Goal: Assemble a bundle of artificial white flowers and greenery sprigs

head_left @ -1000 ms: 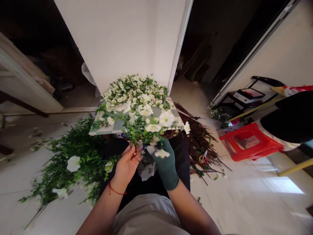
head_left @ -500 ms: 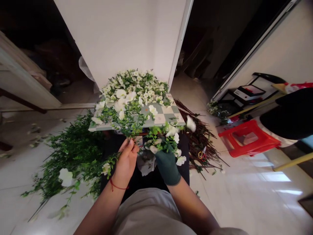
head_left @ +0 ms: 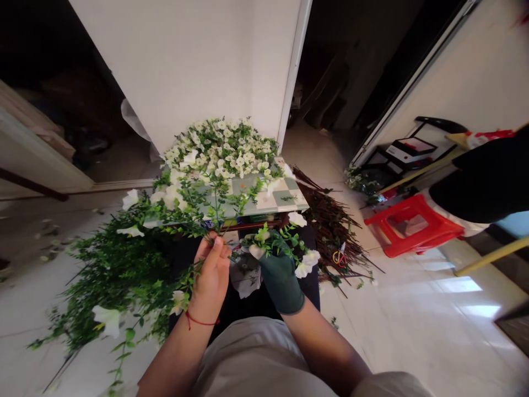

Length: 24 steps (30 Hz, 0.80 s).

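My left hand (head_left: 211, 270), bare with a red string at the wrist, pinches the stems of a leafy spray of white artificial flowers (head_left: 217, 201). Its sprigs fan out upward over the table's front edge. My right hand (head_left: 279, 273) wears a dark green glove with pale fingertips showing. Its fingers are curled round a second sprig with white blooms (head_left: 285, 242), close beside the left hand. Part of the sprig's stem is hidden by the glove. Behind both hands a small checkered table (head_left: 264, 204) carries a heap of small white flowers (head_left: 223, 146).
Green foliage (head_left: 124, 270) is piled on the floor at left. To the right lie brown stems (head_left: 330, 220) with scissors (head_left: 340, 256) on them. A red plastic stool (head_left: 413, 223) stands farther right, beside a person in black (head_left: 491, 179). A white wall panel (head_left: 198, 60) rises behind the table.
The view has turned slightly right. The sprays' flowers have shifted: the left spray spreads wider to the left, and fewer blooms show around my right hand. Both hands stay close together.
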Motion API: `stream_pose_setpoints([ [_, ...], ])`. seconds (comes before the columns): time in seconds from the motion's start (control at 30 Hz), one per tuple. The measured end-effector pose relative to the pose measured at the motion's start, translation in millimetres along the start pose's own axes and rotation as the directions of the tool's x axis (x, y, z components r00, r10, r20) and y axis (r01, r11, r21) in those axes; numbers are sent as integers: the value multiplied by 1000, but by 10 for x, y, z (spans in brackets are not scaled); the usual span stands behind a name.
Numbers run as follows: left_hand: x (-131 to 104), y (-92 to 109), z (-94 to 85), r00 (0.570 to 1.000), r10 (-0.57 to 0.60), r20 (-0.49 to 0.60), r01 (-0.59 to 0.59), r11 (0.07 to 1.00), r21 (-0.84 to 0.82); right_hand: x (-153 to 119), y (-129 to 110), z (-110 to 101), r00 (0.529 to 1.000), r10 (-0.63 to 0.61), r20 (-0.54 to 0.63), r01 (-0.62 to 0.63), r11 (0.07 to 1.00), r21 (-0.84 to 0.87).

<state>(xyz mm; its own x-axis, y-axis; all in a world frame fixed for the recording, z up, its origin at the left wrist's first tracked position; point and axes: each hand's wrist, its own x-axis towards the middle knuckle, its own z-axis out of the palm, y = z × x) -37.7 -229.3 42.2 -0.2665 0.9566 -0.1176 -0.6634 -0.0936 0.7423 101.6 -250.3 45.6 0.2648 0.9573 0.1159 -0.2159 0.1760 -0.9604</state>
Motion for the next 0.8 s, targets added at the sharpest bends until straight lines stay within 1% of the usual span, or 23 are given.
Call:
stream_pose_setpoints([
  [0.23,-51,10,-38,998,61,-17,-59,993,107,9,0,-145,998,-21,55,26,995,-94],
  [0.37,-80,31,-84,994,107,-25,-101,979,176,-17,-37,-190,998,-13,66,18,997,-70],
  [0.47,-82,50,-100,991,132,-27,-124,972,200,-46,-76,-107,996,29,84,-29,1000,5],
  [0.57,-86,71,-91,990,138,-29,-129,969,213,-71,-100,19,991,102,90,-117,976,183],
  [0.63,-96,82,-78,990,142,-29,-132,966,223,-72,-96,81,983,137,120,-166,944,285],
  [0.73,-124,90,-56,990,141,-14,-134,960,246,-48,-53,127,980,120,156,-163,941,298],
  [0.8,-144,87,-49,990,140,5,-136,956,261,-25,-18,143,982,109,154,-150,947,285],
])
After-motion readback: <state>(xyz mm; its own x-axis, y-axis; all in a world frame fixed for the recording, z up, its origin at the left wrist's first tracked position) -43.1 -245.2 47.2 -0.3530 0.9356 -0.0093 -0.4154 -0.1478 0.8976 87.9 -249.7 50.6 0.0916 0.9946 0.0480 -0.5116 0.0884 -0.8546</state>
